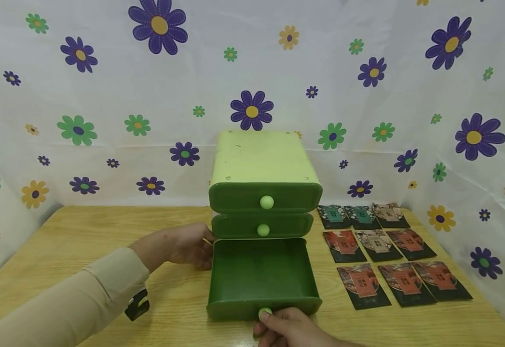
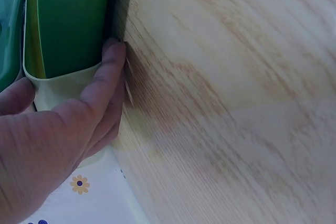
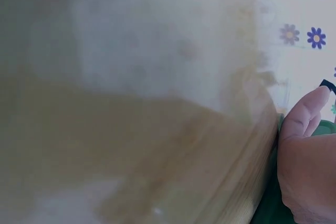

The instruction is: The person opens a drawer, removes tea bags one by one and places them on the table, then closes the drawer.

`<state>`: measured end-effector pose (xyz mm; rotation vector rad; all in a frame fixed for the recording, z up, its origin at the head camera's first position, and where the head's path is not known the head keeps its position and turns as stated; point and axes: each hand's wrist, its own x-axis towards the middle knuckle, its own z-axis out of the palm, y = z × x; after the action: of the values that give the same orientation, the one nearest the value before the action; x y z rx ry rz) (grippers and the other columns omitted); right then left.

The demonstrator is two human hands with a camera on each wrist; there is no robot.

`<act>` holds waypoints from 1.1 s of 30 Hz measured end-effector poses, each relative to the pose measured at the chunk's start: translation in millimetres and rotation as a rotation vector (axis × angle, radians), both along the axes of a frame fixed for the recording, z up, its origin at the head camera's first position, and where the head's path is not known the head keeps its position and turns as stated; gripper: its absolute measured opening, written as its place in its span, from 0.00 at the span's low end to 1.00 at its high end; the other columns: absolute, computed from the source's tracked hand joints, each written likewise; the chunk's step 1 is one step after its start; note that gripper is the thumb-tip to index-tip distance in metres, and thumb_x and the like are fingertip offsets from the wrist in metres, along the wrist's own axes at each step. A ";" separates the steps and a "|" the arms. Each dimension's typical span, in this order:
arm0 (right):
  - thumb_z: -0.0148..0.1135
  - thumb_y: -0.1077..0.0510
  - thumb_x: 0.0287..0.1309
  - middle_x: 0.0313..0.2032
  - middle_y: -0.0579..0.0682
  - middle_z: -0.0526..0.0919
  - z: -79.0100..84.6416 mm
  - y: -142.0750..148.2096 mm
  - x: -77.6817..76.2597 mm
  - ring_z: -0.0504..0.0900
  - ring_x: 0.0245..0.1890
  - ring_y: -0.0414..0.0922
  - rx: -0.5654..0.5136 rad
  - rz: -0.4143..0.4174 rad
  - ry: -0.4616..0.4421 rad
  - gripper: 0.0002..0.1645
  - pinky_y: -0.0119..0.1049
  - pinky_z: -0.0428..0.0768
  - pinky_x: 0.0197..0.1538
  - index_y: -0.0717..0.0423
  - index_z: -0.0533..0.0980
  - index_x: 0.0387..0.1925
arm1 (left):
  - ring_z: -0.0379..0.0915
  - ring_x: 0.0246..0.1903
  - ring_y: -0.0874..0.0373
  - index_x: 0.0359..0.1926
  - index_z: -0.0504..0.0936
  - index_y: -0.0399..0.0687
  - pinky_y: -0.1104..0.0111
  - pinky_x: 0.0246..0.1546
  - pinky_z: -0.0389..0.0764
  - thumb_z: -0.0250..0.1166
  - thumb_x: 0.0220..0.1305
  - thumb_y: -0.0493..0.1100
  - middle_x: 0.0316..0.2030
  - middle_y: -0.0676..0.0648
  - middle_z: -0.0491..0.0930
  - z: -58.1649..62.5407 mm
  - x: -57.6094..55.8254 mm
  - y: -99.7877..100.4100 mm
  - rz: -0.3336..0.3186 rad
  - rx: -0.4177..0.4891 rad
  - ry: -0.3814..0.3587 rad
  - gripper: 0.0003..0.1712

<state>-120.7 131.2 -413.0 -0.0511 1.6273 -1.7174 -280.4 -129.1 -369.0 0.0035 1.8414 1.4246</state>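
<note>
A small drawer cabinet, pale yellow-green on top with dark green drawer fronts, stands on the wooden table. Its bottom drawer is pulled far out, and no object shows inside. My right hand pinches that drawer's round light-green knob between thumb and fingers. In the right wrist view, part of the right hand shows at the edge, beside green. My left hand rests against the cabinet's left side, low down. The left wrist view shows its fingers lying fairly straight along the pale casing.
Several flat printed packets lie in three rows right of the cabinet, in red, teal and beige designs. The middle drawer and top drawer are closed. A white flowered cloth hangs behind the wooden table.
</note>
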 end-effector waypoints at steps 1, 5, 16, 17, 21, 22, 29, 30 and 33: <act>0.46 0.46 0.77 0.26 0.39 0.81 0.6 -0.1 -0.5 0.77 0.23 0.31 -0.012 0.002 -0.003 0.24 0.25 0.77 0.32 0.61 0.80 0.46 | 0.75 0.45 0.49 0.58 0.67 0.33 0.59 0.50 0.80 0.50 0.71 0.41 0.50 0.36 0.76 0.2 -0.1 0.0 -0.003 -0.002 0.001 0.20; 0.44 0.48 0.78 0.26 0.39 0.81 2.3 -1.4 -2.3 0.76 0.22 0.30 -0.044 0.010 0.008 0.24 0.23 0.76 0.30 0.61 0.79 0.46 | 0.75 0.47 0.47 0.59 0.67 0.32 0.56 0.54 0.79 0.50 0.71 0.41 0.52 0.34 0.77 0.7 -0.6 -0.5 -0.007 -0.024 0.011 0.21; 0.44 0.46 0.78 0.26 0.40 0.82 6.6 -4.8 -11.0 0.80 0.24 0.31 -0.073 0.009 0.008 0.21 0.25 0.78 0.30 0.56 0.77 0.42 | 0.74 0.54 0.42 0.61 0.65 0.29 0.50 0.60 0.77 0.50 0.71 0.41 0.57 0.30 0.74 0.6 -1.3 -0.4 0.002 -0.029 0.000 0.23; 0.44 0.46 0.78 0.26 0.40 0.82 6.8 -5.2 -12.1 0.80 0.24 0.32 -0.075 0.005 -0.002 0.21 0.25 0.79 0.30 0.55 0.76 0.42 | 0.74 0.54 0.42 0.61 0.65 0.29 0.50 0.60 0.76 0.50 0.71 0.41 0.57 0.30 0.74 0.9 -1.1 -0.3 0.002 -0.028 -0.001 0.23; 0.44 0.45 0.78 0.27 0.42 0.82 7.2 -5.9 -17.3 0.81 0.23 0.34 -0.069 -0.008 -0.027 0.21 0.27 0.79 0.30 0.56 0.76 0.43 | 0.75 0.54 0.42 0.60 0.66 0.30 0.50 0.61 0.76 0.51 0.71 0.41 0.57 0.31 0.74 1.4 -0.8 -0.4 0.003 -0.027 -0.002 0.23; 0.44 0.45 0.78 0.27 0.42 0.81 7.4 -6.1 -18.7 0.81 0.23 0.34 -0.064 -0.011 -0.030 0.21 0.27 0.79 0.30 0.57 0.75 0.44 | 0.75 0.54 0.42 0.60 0.66 0.30 0.50 0.61 0.76 0.51 0.71 0.41 0.57 0.31 0.74 1.5 -0.7 -0.4 0.003 -0.026 -0.003 0.23; 0.43 0.45 0.78 0.27 0.44 0.81 8.7 -9.3 -26.7 0.81 0.22 0.36 -0.033 -0.037 -0.044 0.23 0.29 0.80 0.29 0.59 0.75 0.45 | 0.75 0.55 0.42 0.61 0.66 0.30 0.50 0.61 0.76 0.50 0.71 0.41 0.59 0.30 0.73 1.8 -0.2 -0.3 0.005 -0.031 0.002 0.23; 0.44 0.45 0.78 0.27 0.45 0.81 8.7 -9.7 -27.8 0.81 0.21 0.36 -0.025 -0.043 -0.039 0.23 0.29 0.80 0.28 0.59 0.75 0.45 | 0.75 0.55 0.42 0.61 0.67 0.30 0.50 0.60 0.77 0.51 0.71 0.41 0.59 0.30 0.73 1.6 -0.2 -0.2 0.007 -0.031 0.002 0.23; 0.44 0.44 0.77 0.27 0.45 0.81 9.1 -10.5 -31.6 0.81 0.21 0.36 -0.002 -0.057 -0.026 0.24 0.29 0.80 0.28 0.61 0.75 0.46 | 0.76 0.53 0.43 0.60 0.68 0.31 0.53 0.58 0.78 0.50 0.71 0.41 0.57 0.31 0.75 0.8 -0.3 0.1 0.012 -0.029 0.006 0.22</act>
<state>-152.3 120.7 -403.9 0.0167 1.6222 -1.7550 -280.8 -129.0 -368.3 -0.0180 1.8694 1.4071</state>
